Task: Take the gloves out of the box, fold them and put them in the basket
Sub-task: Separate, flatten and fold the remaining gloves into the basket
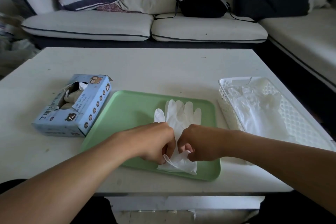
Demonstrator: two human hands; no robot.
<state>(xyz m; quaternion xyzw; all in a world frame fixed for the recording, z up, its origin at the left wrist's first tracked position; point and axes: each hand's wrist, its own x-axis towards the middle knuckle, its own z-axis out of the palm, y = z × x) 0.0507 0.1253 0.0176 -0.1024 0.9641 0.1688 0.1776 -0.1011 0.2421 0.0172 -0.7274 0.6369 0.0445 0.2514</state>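
A thin, translucent white disposable glove point(179, 114) lies flat on the pale green plastic tray point(131, 111) in the middle of the white bench point(145, 67), its finger tips pointing away from the person. Both hands work at its cuff end, near the tray's front edge: the left hand point(156, 143) and the right hand point(198, 143) each have their fingers curled in, pinching the bunched cuff material between them.

The film looks limp and clingy, so the likeliest trouble is a fold that goes crooked or springs open once released; uneven pull from the two pinches would skew it, and a sharp tug might stretch or tear it. The cuff already sits crumpled rather than flat, so a fold made now could trap creases.

The light blue cardboard glove box point(72, 107) stands just left of the tray, more gloves showing in its torn opening. The white perforated plastic basket point(289, 112) to the right already holds gloves; a loosely folded one may unroll on the way there.
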